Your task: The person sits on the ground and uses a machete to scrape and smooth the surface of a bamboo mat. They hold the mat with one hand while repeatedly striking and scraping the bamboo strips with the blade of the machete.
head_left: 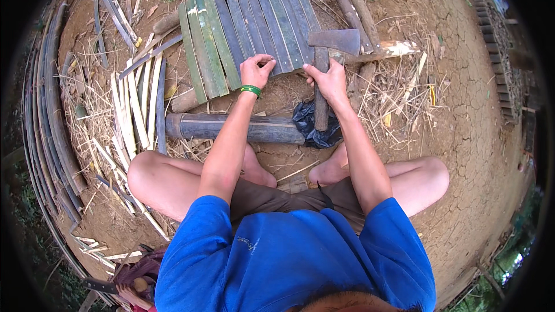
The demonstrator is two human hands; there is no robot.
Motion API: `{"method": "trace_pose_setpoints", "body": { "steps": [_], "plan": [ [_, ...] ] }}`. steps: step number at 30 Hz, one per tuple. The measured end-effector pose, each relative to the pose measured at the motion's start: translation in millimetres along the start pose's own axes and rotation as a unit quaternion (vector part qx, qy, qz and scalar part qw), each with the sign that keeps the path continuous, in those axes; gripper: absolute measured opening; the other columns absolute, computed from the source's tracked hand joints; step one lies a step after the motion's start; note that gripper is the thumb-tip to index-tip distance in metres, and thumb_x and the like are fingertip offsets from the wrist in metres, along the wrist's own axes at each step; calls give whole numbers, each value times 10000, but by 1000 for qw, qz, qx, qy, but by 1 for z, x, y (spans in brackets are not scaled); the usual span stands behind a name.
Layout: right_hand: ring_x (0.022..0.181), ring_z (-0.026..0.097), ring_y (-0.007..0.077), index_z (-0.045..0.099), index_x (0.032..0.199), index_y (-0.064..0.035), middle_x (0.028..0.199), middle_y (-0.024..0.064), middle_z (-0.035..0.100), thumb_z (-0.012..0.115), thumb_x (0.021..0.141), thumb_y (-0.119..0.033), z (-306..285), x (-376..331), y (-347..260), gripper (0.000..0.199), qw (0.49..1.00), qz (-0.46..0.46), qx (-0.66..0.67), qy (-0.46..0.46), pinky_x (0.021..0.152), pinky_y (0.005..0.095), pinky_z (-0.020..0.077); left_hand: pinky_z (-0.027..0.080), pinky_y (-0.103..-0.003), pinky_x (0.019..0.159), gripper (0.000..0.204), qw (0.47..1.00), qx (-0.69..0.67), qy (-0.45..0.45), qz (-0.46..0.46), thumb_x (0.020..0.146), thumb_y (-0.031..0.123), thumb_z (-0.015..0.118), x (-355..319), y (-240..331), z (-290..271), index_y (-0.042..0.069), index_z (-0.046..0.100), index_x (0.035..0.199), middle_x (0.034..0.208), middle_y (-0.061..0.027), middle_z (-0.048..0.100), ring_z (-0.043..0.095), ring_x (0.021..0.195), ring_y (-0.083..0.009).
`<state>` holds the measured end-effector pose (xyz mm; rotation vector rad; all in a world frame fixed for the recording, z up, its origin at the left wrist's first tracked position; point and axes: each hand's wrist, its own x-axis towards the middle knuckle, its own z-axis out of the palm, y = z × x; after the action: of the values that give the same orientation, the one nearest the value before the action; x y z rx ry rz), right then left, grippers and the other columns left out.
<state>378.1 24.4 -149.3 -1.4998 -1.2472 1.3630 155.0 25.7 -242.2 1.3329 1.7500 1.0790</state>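
Note:
My left hand [258,73], with a green band at its wrist, is at the near edge of a panel of split bamboo slats [250,22]. Its thumb and forefinger are pinched together; anything between them is too small to name. My right hand [330,82] is wrapped round the handle of an axe [321,110], just below the metal head, its thumb pointing toward my left hand. The axe head lies by the panel's right corner. Green and dark slats make up the panel, which rests on round wooden poles [185,101].
A thick bamboo length [231,127] lies before my feet, with a black plastic bag [318,127] at its right end. Split strips [136,104] litter the left, beside long bamboo poles [55,98]. At lower left, another person's hand [136,297] is near a large knife [99,285].

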Motion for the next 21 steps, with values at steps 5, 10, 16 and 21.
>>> {"method": "trace_pose_setpoints", "body": {
  "steps": [5,10,16,21],
  "plan": [
    [573,662,116,677,973,48,751,76,722,797,875,-112,10,0,8,223,1000,-10,10,-25,521,274,513,520,-383,903,196,990,90,10,107,819,221,819,3,-13,-7,76,826,950,938,-100,777,678,956,-281],
    [566,667,124,683,986,46,745,83,722,816,865,-140,17,0,12,259,999,-4,-20,-27,528,290,523,498,-376,925,185,990,91,-18,105,812,234,818,1,-8,-7,92,833,930,946,-84,782,650,973,-272],
    [572,682,148,686,1038,62,755,102,729,832,857,-188,23,-3,19,341,997,-33,-70,-25,545,309,543,483,-371,943,210,989,110,-12,99,818,261,814,3,-10,-5,97,834,948,985,-86,787,645,1000,-267],
    [618,720,218,680,1058,79,796,165,744,829,867,-250,27,-11,10,408,992,-23,-121,-27,601,373,571,477,-394,945,193,986,102,4,131,812,261,811,-1,-14,-6,106,835,924,981,-80,790,639,995,-285]
  ]
}}
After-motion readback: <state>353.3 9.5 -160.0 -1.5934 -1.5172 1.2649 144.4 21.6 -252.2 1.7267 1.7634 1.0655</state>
